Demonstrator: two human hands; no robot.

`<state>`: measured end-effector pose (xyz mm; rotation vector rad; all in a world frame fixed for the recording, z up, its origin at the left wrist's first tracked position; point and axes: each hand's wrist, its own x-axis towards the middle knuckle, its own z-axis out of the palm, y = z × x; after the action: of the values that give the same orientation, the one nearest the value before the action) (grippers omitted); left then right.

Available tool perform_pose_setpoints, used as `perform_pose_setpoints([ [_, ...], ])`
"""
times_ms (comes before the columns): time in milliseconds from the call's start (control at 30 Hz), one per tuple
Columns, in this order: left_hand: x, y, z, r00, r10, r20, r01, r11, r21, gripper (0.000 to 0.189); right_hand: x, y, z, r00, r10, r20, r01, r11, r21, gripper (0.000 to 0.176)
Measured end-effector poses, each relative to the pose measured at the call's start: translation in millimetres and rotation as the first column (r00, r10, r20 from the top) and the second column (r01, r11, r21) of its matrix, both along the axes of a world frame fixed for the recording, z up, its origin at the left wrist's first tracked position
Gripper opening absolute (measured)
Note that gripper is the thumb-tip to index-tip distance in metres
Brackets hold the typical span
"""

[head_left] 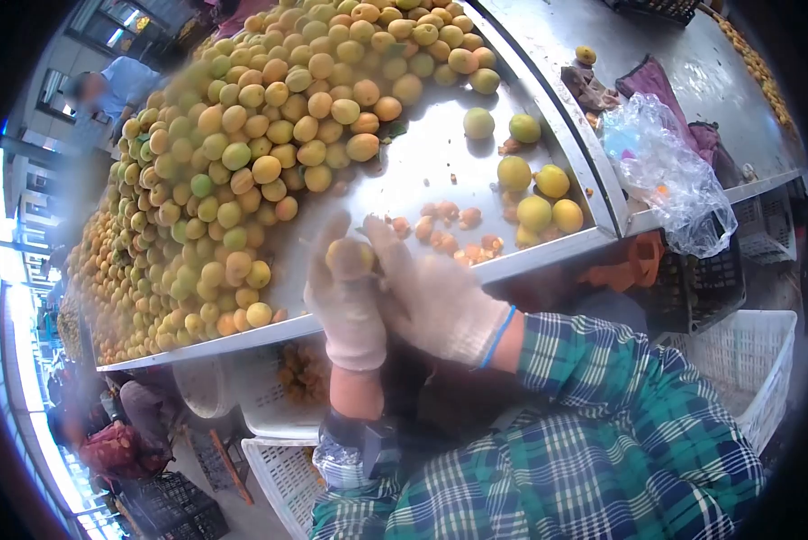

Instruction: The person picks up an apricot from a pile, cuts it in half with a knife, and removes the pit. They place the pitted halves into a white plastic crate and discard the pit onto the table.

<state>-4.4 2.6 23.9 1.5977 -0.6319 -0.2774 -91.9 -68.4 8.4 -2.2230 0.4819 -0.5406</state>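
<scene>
My left hand [348,310], in a pale work glove, holds a yellowish apricot [350,258] just above the front edge of the metal table. Close against it on the right is my right hand [444,301], also gloved, its fingers bent toward the fruit. Whatever lies between the right fingers is too small and blurred to make out. A large heap of apricots [269,117] covers the table to the left and beyond. Small orange-brown pieces [444,241], perhaps pits or fruit scraps, lie just past my hands. Several loose apricots [534,213] sit in the table's right corner.
A raised metal rim [548,247] borders the table. Beyond it, a clear plastic bag [660,162] and dark cloth lie on another metal surface. White crates [278,477] stand below, with another white crate [746,360] at right. People are at the left, one in blue [126,83].
</scene>
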Motion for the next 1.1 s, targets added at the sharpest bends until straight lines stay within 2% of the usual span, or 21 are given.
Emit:
perform_pose_setpoints([
  [33, 6.9, 0.3, -11.5, 0.996, -0.084, 0.042, 0.088, 0.989, -0.12, 0.071, -0.9, 1.4, 1.1, 0.994, -0.02, -0.109, 0.015, 0.999, -0.05, 0.066],
  [67, 6.8, 2.6, -20.5, 0.995, -0.098, 0.033, 0.102, 0.986, -0.132, 0.071, -2.3, 1.3, 0.7, 0.992, -0.036, -0.118, 0.029, 0.998, -0.062, 0.066],
  [133, -0.3, -5.7, -17.0, 0.989, -0.021, -0.146, 0.008, 0.996, -0.088, 0.076, -3.1, -3.3, 0.6, 0.994, -0.04, -0.104, 0.034, 0.997, -0.063, 0.064],
  [167, 0.7, -3.3, -20.8, 0.985, -0.036, -0.17, 0.028, 0.999, -0.047, 0.075, -4.5, -6.6, 2.8, 0.993, -0.028, -0.119, 0.021, 0.998, -0.061, 0.062],
  [200, -2.0, -3.2, -13.6, 0.961, -0.059, -0.271, 0.051, 0.998, -0.034, 0.079, -3.7, -7.3, 6.1, 0.989, -0.057, -0.139, 0.048, 0.996, -0.069, 0.058],
  [267, -0.9, -4.3, -11.5, 0.992, -0.09, -0.084, 0.097, 0.991, 0.089, 0.077, -4.9, -14.7, 15.2, 0.969, 0.017, -0.247, -0.012, 1.0, 0.021, 0.054],
  [367, 2.4, 0.9, -1.0, 0.989, -0.138, 0.06, 0.123, 0.969, 0.212, 0.072, -11.1, -19.6, 29.1, 0.958, -0.01, -0.286, -0.012, 0.997, -0.075, 0.043],
  [400, 4.2, 2.3, -3.3, 0.988, -0.142, 0.058, 0.127, 0.97, 0.207, 0.072, -10.7, -22.8, 28.0, 0.957, -0.015, -0.289, -0.009, 0.997, -0.08, 0.043],
  [467, 6.3, 4.2, -8.7, 0.924, -0.243, 0.297, 0.156, 0.945, 0.286, 0.052, -8.7, -29.4, 24.5, 0.943, 0.011, -0.332, -0.01, 1.0, 0.005, 0.043],
  [500, 5.2, 4.7, -9.1, 0.933, -0.253, 0.256, 0.18, 0.944, 0.278, 0.044, -10.3, -29.5, 25.4, 0.952, -0.03, -0.304, 0.05, 0.997, 0.06, 0.032],
  [533, 3.0, 3.6, -5.5, 0.932, -0.255, 0.257, 0.182, 0.944, 0.277, 0.044, -10.9, -32.1, 24.9, 0.952, -0.033, -0.303, 0.053, 0.997, 0.058, 0.032],
  [600, -2.1, 2.0, 3.3, 0.911, -0.281, 0.301, 0.165, 0.919, 0.357, 0.046, -11.6, -38.7, 24.7, 0.942, 0.2, -0.269, -0.176, 0.978, 0.11, 0.028],
  [633, -1.3, 1.5, 2.5, 0.912, -0.281, 0.3, 0.166, 0.92, 0.355, 0.046, -12.3, -41.0, 26.4, 0.942, 0.199, -0.271, -0.175, 0.979, 0.108, 0.028],
  [700, 2.4, 3.3, 0.7, 0.904, -0.312, 0.292, 0.198, 0.912, 0.36, 0.046, -12.5, -43.1, 30.9, 0.922, 0.294, -0.25, -0.221, 0.934, 0.281, 0.026],
  [733, 0.1, 2.6, 0.6, 0.904, -0.313, 0.291, 0.199, 0.911, 0.36, 0.046, -10.9, -43.2, 24.7, 0.922, 0.294, -0.251, -0.221, 0.934, 0.282, 0.026],
  [800, -6.8, 0.8, 0.6, 0.945, -0.264, 0.194, 0.218, 0.948, 0.231, 0.05, -6.0, -42.6, 8.4, 0.921, 0.352, -0.166, -0.285, 0.901, 0.328, 0.027],
  [900, -8.8, 1.7, -1.8, 0.938, -0.265, 0.221, 0.206, 0.944, 0.258, 0.054, -6.2, -46.3, 1.8, 0.903, 0.409, -0.132, -0.333, 0.86, 0.387, 0.026],
  [933, -9.4, 1.6, -3.3, 0.939, -0.268, 0.217, 0.21, 0.943, 0.26, 0.054, -6.8, -50.1, 3.0, 0.903, 0.407, -0.134, -0.33, 0.86, 0.39, 0.026],
  [1000, -11.4, 1.9, -6.9, 0.931, -0.254, 0.262, 0.192, 0.951, 0.243, 0.059, -9.6, -57.9, 7.0, 0.8, 0.558, -0.221, -0.454, 0.804, 0.384, 0.027],
  [1067, -13.8, 2.1, -8.4, 0.931, -0.259, 0.257, 0.2, 0.951, 0.237, 0.059, -11.2, -58.2, 6.4, 0.811, 0.545, -0.214, -0.442, 0.81, 0.386, 0.026],
  [1100, -15.0, 2.0, -8.7, 0.931, -0.261, 0.257, 0.204, 0.952, 0.229, 0.059, -9.5, -57.3, 10.0, 0.846, 0.5, -0.184, -0.432, 0.846, 0.314, 0.027],
])
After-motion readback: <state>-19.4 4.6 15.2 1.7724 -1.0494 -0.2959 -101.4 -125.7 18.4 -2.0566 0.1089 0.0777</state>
